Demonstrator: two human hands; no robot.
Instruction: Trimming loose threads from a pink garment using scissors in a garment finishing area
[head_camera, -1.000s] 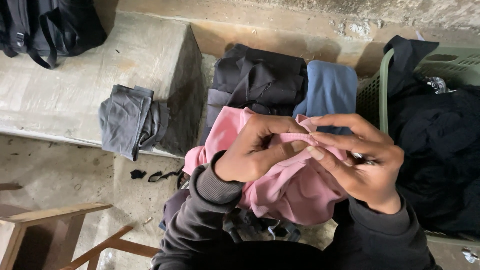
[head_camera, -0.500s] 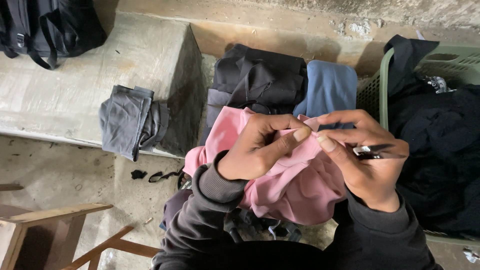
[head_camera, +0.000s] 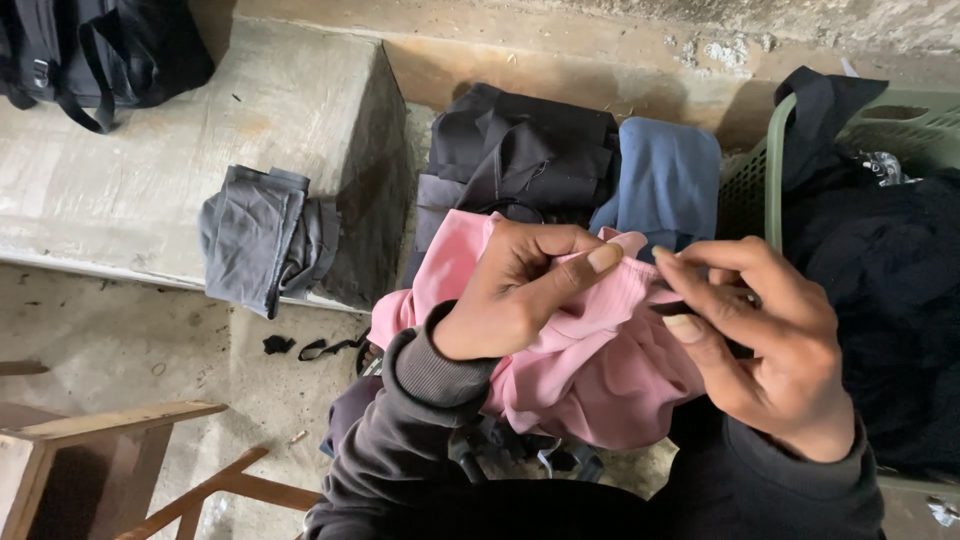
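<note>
The pink cloth (head_camera: 590, 380) sits bunched in the person's lap at lower centre, not yet folded, while dark clothes (head_camera: 520, 150) and a blue piece (head_camera: 668, 180) already lie stacked above it. The left hand (head_camera: 510, 300) pinches its top edge, thumb out. The right hand (head_camera: 770, 350), curled and tilted inward, grips the same edge beside it.

Pink garment (head_camera: 600, 370): soft matt knit cloth. Grey garment (head_camera: 262, 238): matt cloth. Concrete surface (head_camera: 150, 150): rough, dull. Green basket (head_camera: 775, 180): perforated plastic. Stool (head_camera: 90, 440): bare wood.
</note>
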